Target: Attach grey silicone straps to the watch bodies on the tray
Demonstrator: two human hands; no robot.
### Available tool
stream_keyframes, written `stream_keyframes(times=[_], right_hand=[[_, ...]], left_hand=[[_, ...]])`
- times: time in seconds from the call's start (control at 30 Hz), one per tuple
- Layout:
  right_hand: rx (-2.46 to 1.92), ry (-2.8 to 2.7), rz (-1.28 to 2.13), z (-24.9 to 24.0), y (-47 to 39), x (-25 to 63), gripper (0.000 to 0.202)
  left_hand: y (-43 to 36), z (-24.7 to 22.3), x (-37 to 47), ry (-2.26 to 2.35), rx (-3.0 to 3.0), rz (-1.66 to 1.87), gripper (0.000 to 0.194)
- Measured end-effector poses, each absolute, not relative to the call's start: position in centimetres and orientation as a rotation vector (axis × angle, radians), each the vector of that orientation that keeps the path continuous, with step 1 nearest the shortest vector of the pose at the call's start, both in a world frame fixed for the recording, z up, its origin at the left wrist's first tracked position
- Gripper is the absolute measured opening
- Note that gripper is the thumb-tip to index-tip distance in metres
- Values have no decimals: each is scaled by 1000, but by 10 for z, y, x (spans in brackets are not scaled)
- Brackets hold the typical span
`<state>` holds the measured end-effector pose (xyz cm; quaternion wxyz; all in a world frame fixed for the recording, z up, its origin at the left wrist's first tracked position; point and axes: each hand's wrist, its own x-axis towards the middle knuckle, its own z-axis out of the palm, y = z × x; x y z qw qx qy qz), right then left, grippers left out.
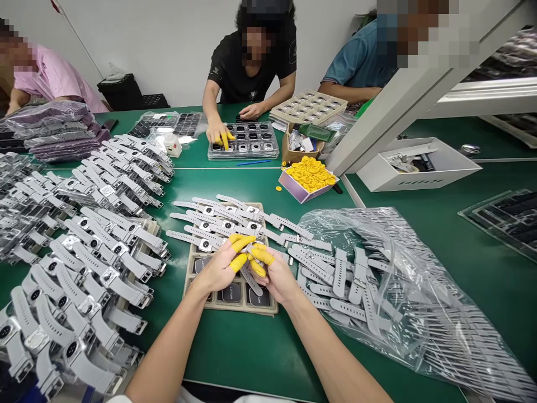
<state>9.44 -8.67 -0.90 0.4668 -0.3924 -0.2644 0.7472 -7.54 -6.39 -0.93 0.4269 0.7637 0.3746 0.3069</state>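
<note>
My left hand (218, 267) and my right hand (277, 275) meet over a beige tray (273, 307), yellow finger cots on their fingertips. Both pinch a small grey-and-silver piece, largely covered by the fingers. From it a grey watch strap (251, 281) slants down below my fingers. Whether a watch case is in the grip cannot be made out. On the tray's far half, watches with grey straps (205, 226) lie in rows, face down. Dark square watches (230, 293) sit in its near pockets. To the right, loose grey straps (340, 274) spill over a clear plastic bag (444, 313).
Stacks of strapped watches (94, 246) fill the left side. Ahead stand a box of yellow finger cots (308, 176), a cardboard box (293, 146) and a white box (419, 173). A slanted metal post (377, 106) rises at right. Across the table, a co-worker's hand (218, 133) touches a watch tray (268, 146).
</note>
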Motion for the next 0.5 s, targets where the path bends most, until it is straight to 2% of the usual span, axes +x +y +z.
stream_keyframes(times=[0.33, 0.5], right_hand=[[-1139, -714, 1868, -12, -84, 97, 34], [-1144, -739, 1859, -13, -86, 96, 35]], left_hand=[[-66, -3, -76, 1095, 2242, 568, 44], [-65, -2, -77, 1088, 2200, 543, 42]])
